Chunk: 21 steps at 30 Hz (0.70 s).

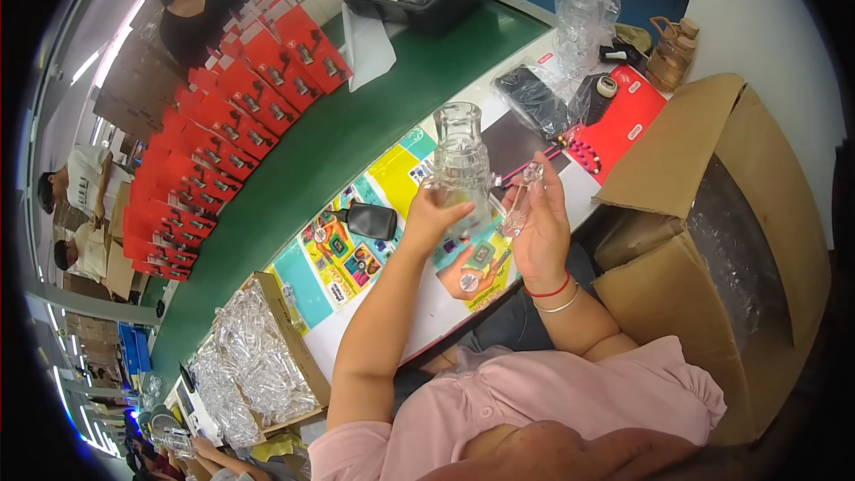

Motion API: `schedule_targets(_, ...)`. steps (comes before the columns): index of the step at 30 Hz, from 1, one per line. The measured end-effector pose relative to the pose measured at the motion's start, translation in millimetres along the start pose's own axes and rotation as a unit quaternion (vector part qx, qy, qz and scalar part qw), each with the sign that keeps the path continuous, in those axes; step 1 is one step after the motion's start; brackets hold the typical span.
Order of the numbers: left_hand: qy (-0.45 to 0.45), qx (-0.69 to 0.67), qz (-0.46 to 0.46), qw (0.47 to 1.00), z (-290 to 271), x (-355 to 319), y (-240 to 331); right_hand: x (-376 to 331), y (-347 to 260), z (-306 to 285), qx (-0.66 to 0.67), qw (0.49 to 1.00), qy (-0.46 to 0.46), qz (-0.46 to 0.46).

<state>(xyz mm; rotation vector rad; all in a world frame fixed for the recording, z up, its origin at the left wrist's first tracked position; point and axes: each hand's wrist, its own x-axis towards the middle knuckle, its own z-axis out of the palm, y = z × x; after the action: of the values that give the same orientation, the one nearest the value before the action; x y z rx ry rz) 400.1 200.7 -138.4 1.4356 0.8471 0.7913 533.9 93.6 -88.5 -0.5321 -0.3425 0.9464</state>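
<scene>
- Head view, left hand (434,214): I have my thumb and fingers clamped on the lower body of a clear glass vessel (460,156). The fingers behind the glass are partly hidden.
- Head view, vessel: it is in front of me above a colourful printed mat (392,178), neck pointing up and away from me. A short side joint faces my right hand.
- Head view, right hand (545,227): my fingers are closed on a small clear glass piece (518,205), palm turned toward the vessel. The piece is slanted just beside the vessel; whether the two touch, I cannot tell.
- Head view, near the hands: a black flat-bodied item (371,221) lies on the mat, left of the vessel. A beaded strand (583,156) lies beyond my right hand, near a red sheet (628,107).
- Head view, right side: an open carton (668,294) stands beside me.
- Head view, left side: an open box (292,334) contains many clear pieces. Red boxes (254,89) stand in rows along the green table (303,160).
- Head view, far edge: a black tray (459,9) contains dark items.
</scene>
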Motion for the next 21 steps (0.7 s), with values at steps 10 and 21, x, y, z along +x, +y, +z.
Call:
schedule_targets(10,0.119,-0.121,0.087,0.982,0.5,-139.7,81.6,-41.3,20.3,6.7,-0.052,0.976,-0.169,0.124)
schedule_targets(21,0.101,-0.085,0.119,0.984,-7.8,-182.2,76.0,-74.7,28.2,17.4,-0.169,0.947,-0.272,0.003)
